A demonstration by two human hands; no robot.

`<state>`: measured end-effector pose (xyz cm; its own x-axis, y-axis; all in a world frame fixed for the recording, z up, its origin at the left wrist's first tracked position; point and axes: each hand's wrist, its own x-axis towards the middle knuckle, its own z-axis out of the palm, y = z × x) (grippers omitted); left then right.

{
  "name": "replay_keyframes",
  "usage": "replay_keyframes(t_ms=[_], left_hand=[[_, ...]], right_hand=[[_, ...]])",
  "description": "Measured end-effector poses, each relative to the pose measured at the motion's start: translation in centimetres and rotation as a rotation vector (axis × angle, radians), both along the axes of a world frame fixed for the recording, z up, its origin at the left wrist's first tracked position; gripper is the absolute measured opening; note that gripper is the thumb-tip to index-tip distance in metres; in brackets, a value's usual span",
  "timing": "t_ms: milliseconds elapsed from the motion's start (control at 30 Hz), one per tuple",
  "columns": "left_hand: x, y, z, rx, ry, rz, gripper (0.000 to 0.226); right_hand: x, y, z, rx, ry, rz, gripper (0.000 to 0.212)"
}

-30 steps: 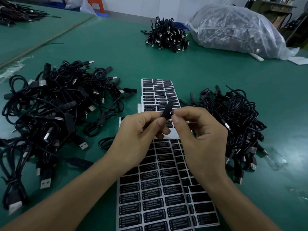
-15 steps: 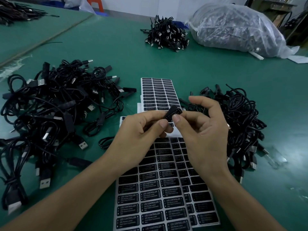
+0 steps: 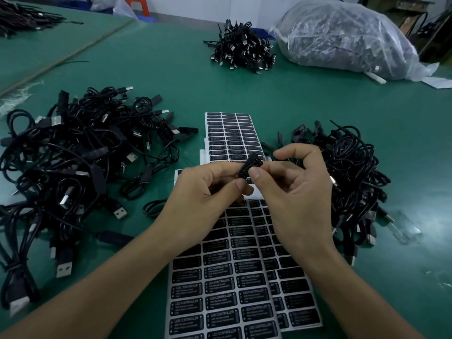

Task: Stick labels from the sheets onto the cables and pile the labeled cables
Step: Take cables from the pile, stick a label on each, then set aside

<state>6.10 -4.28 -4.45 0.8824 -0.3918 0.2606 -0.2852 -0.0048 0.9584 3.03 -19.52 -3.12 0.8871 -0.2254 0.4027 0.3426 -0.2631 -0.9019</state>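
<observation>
Pinching 1 cable, 2 hands; 4 piles.

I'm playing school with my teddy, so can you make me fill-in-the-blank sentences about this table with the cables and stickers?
1. The table has a ____ top.
2. Each sticker on the label sheets says LED ____.
3. The number of hands holding the small black cable controller, counting the left hand and the right hand, is ____.

Missing words: green; CONTROLLER; two.
</observation>
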Motion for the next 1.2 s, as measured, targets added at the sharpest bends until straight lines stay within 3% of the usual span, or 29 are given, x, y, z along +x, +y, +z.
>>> replay_keyframes(t_ms=[1200], left_hand=[[-0.09, 0.03, 0.00, -0.029, 0.058, 0.013, 0.016]], right_hand=[[-0.25, 0.27, -0.11, -0.049, -0.030, -0.017, 0.033]])
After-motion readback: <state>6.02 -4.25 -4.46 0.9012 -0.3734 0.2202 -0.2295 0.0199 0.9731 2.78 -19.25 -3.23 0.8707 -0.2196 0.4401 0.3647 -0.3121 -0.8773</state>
